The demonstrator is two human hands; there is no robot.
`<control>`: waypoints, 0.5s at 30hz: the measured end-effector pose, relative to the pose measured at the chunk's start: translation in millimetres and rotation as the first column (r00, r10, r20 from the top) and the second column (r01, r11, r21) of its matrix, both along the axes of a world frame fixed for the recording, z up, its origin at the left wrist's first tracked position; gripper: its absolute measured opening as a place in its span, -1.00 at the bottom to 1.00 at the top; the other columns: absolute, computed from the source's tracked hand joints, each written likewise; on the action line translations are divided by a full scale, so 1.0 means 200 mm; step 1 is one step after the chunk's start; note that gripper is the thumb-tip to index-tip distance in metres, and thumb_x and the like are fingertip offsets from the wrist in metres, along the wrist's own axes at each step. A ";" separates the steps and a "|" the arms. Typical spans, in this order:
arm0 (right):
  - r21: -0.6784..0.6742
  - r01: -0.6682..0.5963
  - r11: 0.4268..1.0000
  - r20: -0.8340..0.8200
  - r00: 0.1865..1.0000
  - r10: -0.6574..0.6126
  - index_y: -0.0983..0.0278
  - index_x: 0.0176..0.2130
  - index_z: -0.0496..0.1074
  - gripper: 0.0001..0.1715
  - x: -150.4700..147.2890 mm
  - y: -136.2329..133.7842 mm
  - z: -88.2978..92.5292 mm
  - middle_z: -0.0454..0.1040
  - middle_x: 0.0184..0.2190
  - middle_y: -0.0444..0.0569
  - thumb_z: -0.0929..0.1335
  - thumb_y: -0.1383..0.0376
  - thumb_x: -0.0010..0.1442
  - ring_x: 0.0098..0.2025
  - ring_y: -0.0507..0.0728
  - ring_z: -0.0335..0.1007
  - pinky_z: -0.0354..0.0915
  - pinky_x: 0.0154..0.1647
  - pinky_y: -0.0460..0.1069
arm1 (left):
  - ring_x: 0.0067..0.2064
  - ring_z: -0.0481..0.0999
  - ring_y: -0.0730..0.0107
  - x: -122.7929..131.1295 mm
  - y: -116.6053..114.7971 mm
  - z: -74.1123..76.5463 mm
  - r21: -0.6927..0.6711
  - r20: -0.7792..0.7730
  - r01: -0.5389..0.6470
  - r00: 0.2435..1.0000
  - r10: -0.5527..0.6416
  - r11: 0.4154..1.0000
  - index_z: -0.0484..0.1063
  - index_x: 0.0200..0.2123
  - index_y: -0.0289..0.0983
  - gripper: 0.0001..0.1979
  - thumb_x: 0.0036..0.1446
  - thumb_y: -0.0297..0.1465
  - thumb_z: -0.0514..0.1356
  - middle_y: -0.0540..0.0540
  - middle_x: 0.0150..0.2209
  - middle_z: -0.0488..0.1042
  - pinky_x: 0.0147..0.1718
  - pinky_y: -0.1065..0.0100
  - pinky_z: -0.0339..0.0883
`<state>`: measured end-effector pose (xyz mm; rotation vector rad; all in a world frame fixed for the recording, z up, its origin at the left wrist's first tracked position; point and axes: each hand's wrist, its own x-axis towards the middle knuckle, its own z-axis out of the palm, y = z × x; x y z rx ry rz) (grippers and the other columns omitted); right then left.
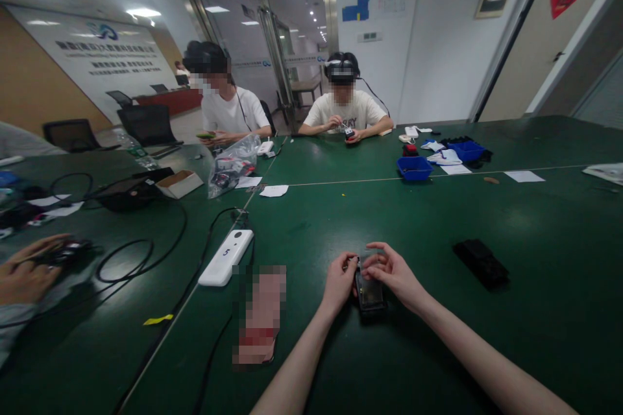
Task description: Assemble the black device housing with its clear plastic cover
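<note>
On the green table in front of me lies a small black rectangular box with a dark, glossy upper face. My left hand is closed on its far left edge, fingertips at the corner. Over the far end of the same box, my right hand has its fingers bent and apart. Its thumb is mostly hidden, and any small piece at the fingertips is too blurred to make out. A black pouch-like item rests on the table to the right.
Left of my arms are a blurred-out pink item, a white power bank and black cables. A neighbour's hand holds a dark object at far left. Two people sit opposite. Blue trays stand farther back.
</note>
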<state>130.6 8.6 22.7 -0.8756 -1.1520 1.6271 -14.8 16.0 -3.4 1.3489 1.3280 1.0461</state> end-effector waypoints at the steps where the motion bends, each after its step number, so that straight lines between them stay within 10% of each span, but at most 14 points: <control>1: 0.001 -0.007 1.000 0.007 1.000 0.007 0.20 -0.12 0.20 -0.49 0.00 0.00 0.00 0.40 -0.41 -0.19 0.42 0.31 -0.07 -0.38 0.01 0.45 0.37 -0.25 -0.01 | -0.65 0.28 0.55 0.00 0.00 0.00 0.003 0.001 -0.001 1.000 0.001 1.000 0.38 -0.34 -0.31 -0.74 0.07 -0.22 0.07 0.03 -0.58 0.36 -0.70 0.52 0.12; 15: 0.022 -0.027 0.999 0.100 0.995 0.024 0.21 -0.12 0.19 -0.53 0.00 0.00 -0.01 0.40 -0.42 -0.19 0.39 0.34 -0.05 -0.40 0.01 0.45 0.38 -0.25 0.00 | -0.54 0.36 0.47 0.00 0.00 0.01 0.024 -0.010 -0.008 1.000 0.008 1.000 0.41 -0.38 -0.30 -0.75 0.05 -0.24 0.09 -0.01 -0.53 0.40 -0.59 0.49 0.19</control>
